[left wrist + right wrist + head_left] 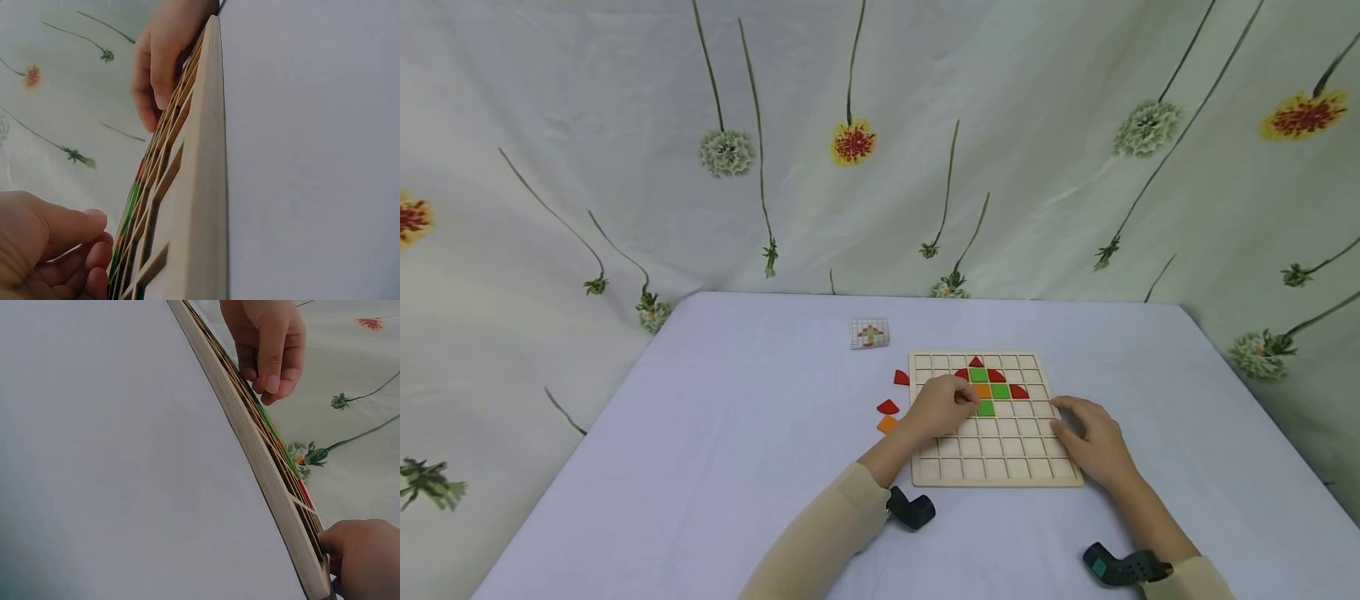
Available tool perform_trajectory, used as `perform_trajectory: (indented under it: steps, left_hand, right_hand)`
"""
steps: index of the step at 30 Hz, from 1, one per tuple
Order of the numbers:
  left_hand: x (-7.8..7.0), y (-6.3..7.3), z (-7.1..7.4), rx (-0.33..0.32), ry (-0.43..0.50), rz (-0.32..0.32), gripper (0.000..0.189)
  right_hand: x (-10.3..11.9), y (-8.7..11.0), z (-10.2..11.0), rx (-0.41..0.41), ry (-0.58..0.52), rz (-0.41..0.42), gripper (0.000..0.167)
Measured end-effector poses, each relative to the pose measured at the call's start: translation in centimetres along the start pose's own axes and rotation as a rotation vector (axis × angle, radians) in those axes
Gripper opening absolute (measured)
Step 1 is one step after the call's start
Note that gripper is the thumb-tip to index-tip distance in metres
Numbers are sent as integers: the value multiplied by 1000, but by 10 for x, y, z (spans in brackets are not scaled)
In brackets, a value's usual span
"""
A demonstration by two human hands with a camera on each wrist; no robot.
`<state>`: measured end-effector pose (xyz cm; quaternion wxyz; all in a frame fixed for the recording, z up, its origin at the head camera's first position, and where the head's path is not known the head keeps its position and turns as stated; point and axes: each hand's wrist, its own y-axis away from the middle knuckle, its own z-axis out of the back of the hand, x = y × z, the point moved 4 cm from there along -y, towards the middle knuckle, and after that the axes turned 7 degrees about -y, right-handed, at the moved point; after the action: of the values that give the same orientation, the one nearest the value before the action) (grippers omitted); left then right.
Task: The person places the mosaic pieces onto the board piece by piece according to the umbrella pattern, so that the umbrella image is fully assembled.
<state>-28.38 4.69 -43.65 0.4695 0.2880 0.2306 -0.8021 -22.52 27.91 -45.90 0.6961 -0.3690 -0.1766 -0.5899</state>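
Observation:
A wooden grid board (pixel 992 472) lies on the table with red, green and orange pieces set in its cells. My left hand (pixel 942 406) is over the left half of the board, thumb and fingertips close together beside an orange square (pixel 982 391) and a green square (pixel 986 408). No piece shows between those fingertips; in the left wrist view the left hand (pixel 56 247) has its fingers bent toward the thumb. At the board's right edge rests my right hand (pixel 1093 437), thumb and index fingertip touching the rim and spread apart.
Left of the board lie a red quarter-round piece (pixel 902 378), another red piece (pixel 887 407) and an orange piece (pixel 887 424). A small pattern card (pixel 869 332) sits behind them on the white tablecloth (pixel 700 433). A flowered curtain (pixel 1030 150) hangs behind the table.

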Motion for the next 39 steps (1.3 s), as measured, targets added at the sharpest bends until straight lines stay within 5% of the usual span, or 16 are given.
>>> perform_trajectory:
  steps: [12,29,39]
  left_hand:
    - [16,16,18,7,28,20,8]
    - [48,50,54,-17,-65,74,7]
    - [61,59,64,-8,-105,119,5]
  right_hand:
    - [0,-1,0,10,-1,-7,35]
    - [1,1,0,-3,-2,12,33]
    - [0,2,1,18,1,-8,34]
